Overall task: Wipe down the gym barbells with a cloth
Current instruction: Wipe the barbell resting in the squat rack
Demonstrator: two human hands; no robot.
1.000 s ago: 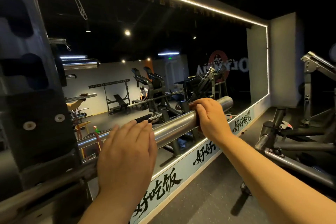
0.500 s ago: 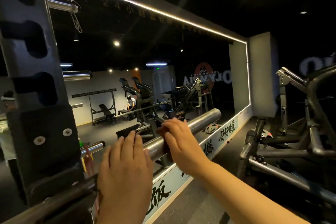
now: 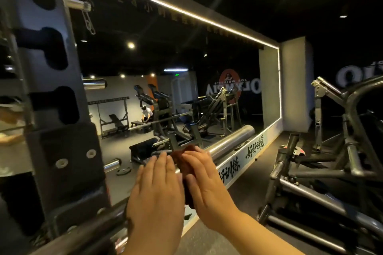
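Observation:
A steel barbell (image 3: 232, 143) lies on a rack and runs from lower left up to the right, its thick chrome sleeve end free. A dark reddish-brown cloth (image 3: 182, 156) is wrapped over the sleeve. My right hand (image 3: 207, 182) lies over the cloth, its fingers curved across the bar's top. Just left of it, my left hand (image 3: 157, 192) rests flat on the bar with straight fingers, covering the collar area. The two hands nearly touch.
The black rack upright (image 3: 51, 109) stands close at the left. A wall mirror (image 3: 186, 58) with a lit edge runs behind the bar and reflects other machines and a person. A grey steel machine frame (image 3: 331, 161) fills the right side.
My right hand slid with the cloth down the sleeve from near its tip to beside my left hand. The cloth now shows. My view turned slightly right.

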